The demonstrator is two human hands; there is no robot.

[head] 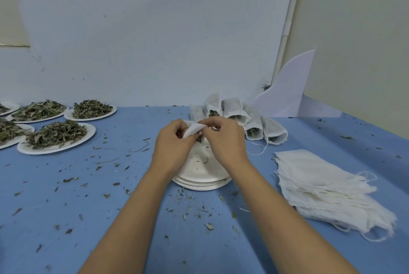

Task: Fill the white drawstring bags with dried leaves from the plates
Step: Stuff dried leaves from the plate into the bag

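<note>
Together, left hand and right hand pinch a gauzy white bag (soft, crumpled) over stacked round plates.

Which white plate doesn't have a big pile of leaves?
The top plate of the stack in the middle. It holds only a few crumbs, while the plates on the left are heaped with dried leaves.

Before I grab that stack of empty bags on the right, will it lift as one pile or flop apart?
Probably flops: the stack is thin cloth layers, already fanned out at its near edge. Likely light for its size, since the bags lie flat. Loose strings trail out and may snag.
</note>
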